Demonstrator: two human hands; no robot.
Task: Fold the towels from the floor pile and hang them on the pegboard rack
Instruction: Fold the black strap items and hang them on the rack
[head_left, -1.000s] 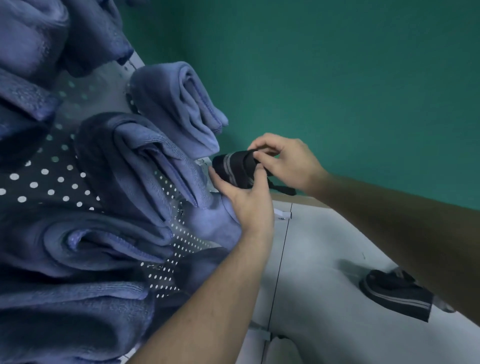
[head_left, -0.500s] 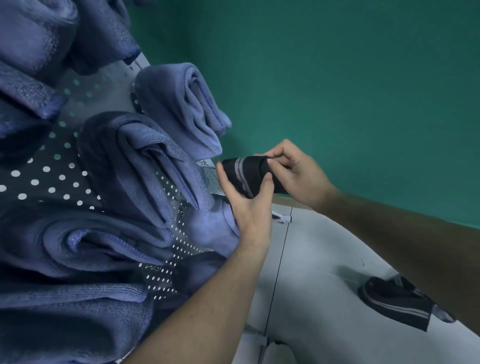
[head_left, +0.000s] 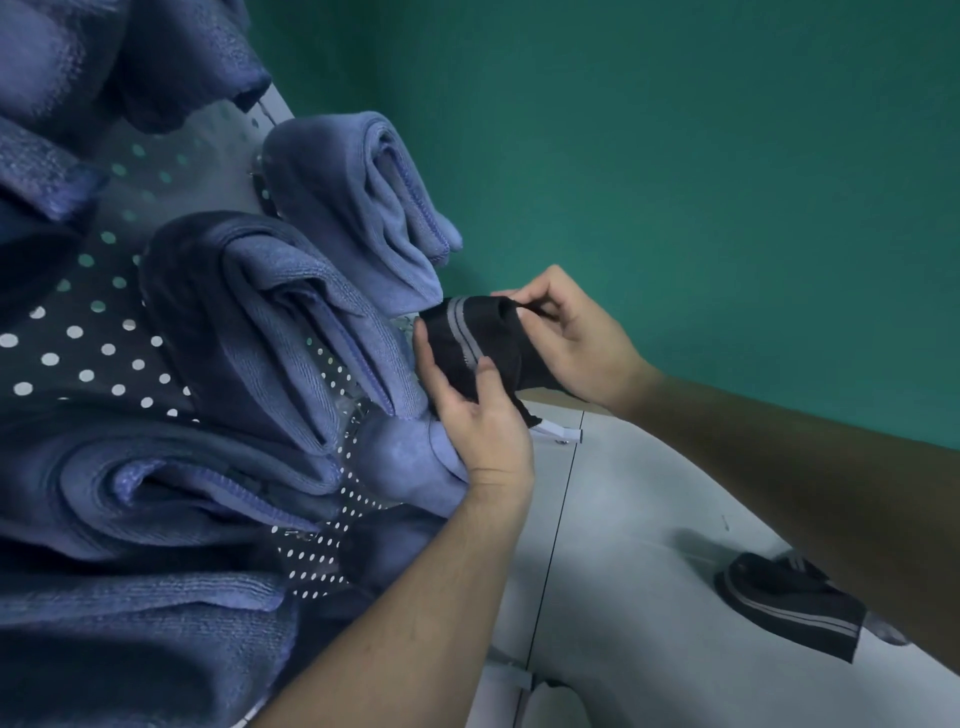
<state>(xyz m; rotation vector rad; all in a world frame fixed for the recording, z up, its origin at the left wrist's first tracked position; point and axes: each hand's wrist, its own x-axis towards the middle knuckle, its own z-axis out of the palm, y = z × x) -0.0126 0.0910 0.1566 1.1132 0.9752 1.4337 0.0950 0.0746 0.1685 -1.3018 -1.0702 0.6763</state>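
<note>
While the pegboard rack (head_left: 93, 358) fills the whole left of our view, its dotted face nearly covered by folded blue towels (head_left: 280, 332), we have only a small open spot left at its right edge, close against the green wall (head_left: 701, 182). That spot is where we are working: the dark striped towel (head_left: 478, 343) sits between our two hands, just right of the hanging blue ones and touching the lowest of them. Its grey double stripe runs down and to the right, so we judge the folded bundle's long axis to lie across the rack's edge, pointing away from the board toward the far wall. Our left hand (head_left: 478, 421) comes up from below and is the nearer to the rack, thumb and fingers curled around the bundle's near end; our right hand (head_left: 571, 338) reaches in from the right and pinches the cloth's upper far edge between thumb and forefinger. We cannot see a peg behind the cloth, so it must be found by feel, to the left of both grips. Well apart on the pale floor (head_left: 623, 545) at lower right lies a second dark striped towel (head_left: 789, 603), not yet folded, partly hidden by our right forearm
</note>
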